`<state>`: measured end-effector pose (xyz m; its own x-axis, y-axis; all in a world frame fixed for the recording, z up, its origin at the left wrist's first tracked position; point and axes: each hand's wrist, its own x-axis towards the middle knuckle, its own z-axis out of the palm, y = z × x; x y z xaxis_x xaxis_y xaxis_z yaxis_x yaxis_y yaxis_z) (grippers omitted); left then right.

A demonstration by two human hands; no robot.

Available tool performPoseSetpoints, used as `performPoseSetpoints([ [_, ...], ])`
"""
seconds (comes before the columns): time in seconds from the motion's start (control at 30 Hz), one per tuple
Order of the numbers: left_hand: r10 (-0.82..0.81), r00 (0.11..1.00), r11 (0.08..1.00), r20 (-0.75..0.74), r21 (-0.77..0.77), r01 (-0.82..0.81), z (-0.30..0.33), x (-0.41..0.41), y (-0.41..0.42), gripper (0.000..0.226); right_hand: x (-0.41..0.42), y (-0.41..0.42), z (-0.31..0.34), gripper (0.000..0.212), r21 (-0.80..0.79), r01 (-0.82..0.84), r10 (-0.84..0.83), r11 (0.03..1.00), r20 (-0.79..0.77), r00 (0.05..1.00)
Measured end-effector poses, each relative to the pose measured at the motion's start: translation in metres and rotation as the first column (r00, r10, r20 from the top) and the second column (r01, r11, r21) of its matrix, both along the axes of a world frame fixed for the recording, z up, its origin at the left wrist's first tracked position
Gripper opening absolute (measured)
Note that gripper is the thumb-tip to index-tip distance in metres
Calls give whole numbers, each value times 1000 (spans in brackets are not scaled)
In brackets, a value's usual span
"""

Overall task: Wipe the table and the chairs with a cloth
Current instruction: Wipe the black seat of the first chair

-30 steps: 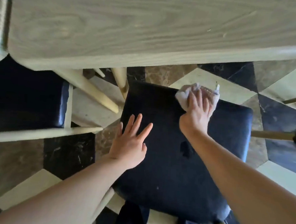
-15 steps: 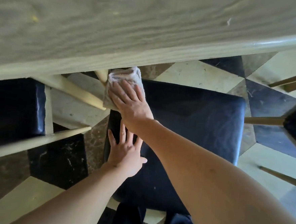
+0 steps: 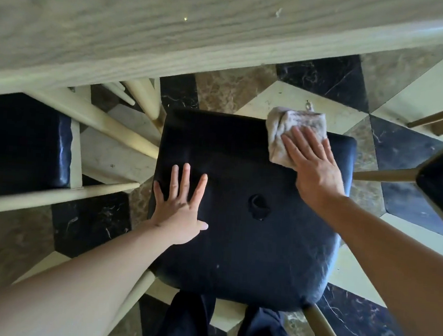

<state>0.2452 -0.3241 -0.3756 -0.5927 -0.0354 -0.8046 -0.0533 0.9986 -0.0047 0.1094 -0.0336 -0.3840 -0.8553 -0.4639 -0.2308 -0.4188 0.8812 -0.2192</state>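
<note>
R hand (image 3: 313, 166) flat, fingers straight, pressing cloth (image 3: 291, 130) on chair seat (image 3: 249, 248) far corner (wiping stroke, prob.). L hand (image 3: 181, 207) splayed, empty, bracing seat steady.

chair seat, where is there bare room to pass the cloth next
The seat is bare between left hand and right hand, and across its near half. Far right corner is crowded: cloth under the right hand.
</note>
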Motion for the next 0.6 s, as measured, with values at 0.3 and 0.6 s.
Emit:
performPoseSetpoints([
  [0.3,14,999,998,42,-63,-11,4,-3,4,118,77,13,9,96,-75,607,-599,791,107,793],
  [0.6,38,999,997,35,-75,-35,9,-3,16,122,186,-12,14,98,-57,646,-618,762,236,750],
])
